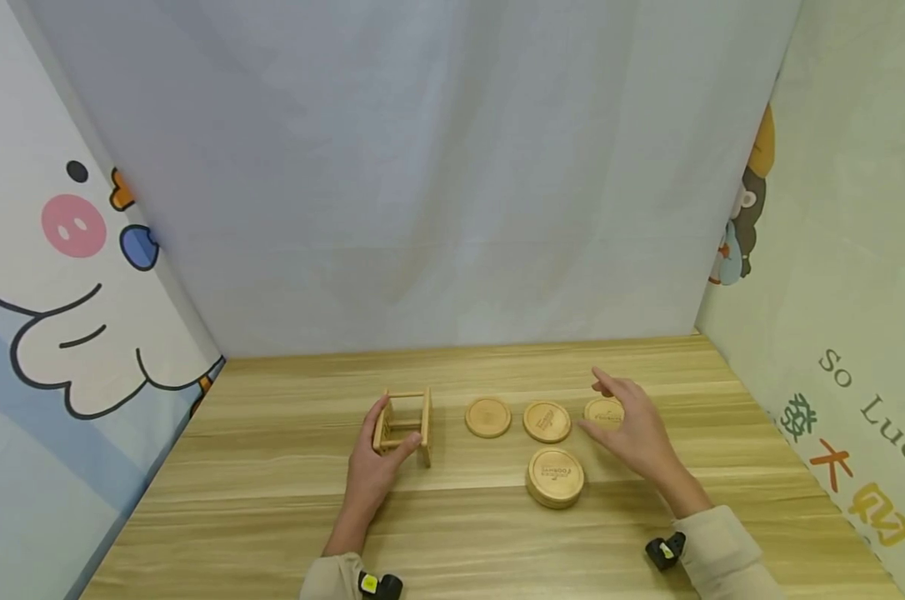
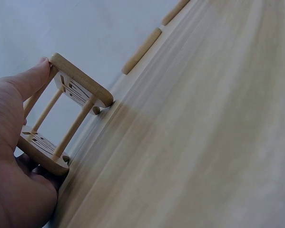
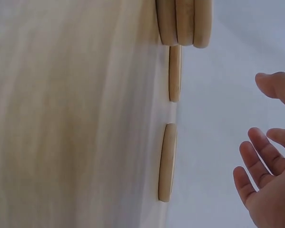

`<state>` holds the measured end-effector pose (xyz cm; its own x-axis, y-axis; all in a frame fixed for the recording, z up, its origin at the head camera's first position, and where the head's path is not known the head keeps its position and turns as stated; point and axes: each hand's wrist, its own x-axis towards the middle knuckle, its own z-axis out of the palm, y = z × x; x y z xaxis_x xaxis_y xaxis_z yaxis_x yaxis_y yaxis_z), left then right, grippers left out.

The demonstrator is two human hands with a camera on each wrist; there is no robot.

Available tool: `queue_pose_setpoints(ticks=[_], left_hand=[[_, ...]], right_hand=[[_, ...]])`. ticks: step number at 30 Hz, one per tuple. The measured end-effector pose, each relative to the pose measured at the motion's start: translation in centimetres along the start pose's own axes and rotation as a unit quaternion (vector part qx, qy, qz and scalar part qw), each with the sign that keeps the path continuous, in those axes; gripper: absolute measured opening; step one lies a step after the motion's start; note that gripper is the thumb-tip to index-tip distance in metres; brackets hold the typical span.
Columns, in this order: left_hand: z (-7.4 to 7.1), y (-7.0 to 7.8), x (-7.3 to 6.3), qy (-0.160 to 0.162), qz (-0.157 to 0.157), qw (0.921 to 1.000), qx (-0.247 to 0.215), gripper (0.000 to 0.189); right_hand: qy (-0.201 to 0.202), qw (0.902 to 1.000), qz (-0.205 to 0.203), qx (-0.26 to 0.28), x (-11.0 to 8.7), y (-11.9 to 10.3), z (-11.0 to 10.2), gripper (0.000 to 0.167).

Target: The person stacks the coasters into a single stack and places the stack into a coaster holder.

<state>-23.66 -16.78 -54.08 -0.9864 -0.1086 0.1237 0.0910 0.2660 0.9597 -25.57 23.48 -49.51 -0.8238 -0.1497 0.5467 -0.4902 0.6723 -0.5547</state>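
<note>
My left hand (image 1: pixel 373 471) grips a small wooden coaster holder (image 1: pixel 426 427) standing on the table, thumb on one side and fingers on the other. In the left wrist view, the rack (image 2: pixel 80 78) shows cut-out panels joined by round rods, with no coaster inside. My right hand (image 1: pixel 640 433) hovers with spread fingers over the rightmost round wooden coaster (image 1: pixel 601 410), partly covering it. The right wrist view shows that hand (image 3: pixel 270 190) apart from the coasters and holding nothing. Two more coasters, a left one (image 1: pixel 487 417) and a middle one (image 1: pixel 547 422), lie flat between the hands.
A short stack of coasters (image 1: pixel 556 477) sits nearer me, in front of the middle coaster. The wood-grain table (image 1: pixel 272 517) ends at a pale curtain (image 1: pixel 452 208) behind. Printed cloths hang at the left (image 1: pixel 70 333) and right (image 1: pixel 835 292).
</note>
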Motion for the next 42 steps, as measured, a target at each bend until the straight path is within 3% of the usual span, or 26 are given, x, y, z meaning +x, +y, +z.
queue_pose_setpoints(ticks=[13,33,42], left_hand=[[0.0,-0.1,0.0,0.001,0.001,1.0000,-0.001,0.089],[-0.1,-0.2,0.1,0.004,0.003,1.0000,-0.003,0.089],[-0.1,-0.2,0.0,0.001,0.002,1.0000,-0.002,0.089]], right_hand=[[-0.012,0.9987,0.048,0.013,0.2,1.5,-0.4,0.080],[-0.007,0.9990,0.042,-0.009,0.7,2.9,-0.6,0.084],[-0.028,0.9983,0.051,-0.009,0.6,3.3,-0.8,0.085]])
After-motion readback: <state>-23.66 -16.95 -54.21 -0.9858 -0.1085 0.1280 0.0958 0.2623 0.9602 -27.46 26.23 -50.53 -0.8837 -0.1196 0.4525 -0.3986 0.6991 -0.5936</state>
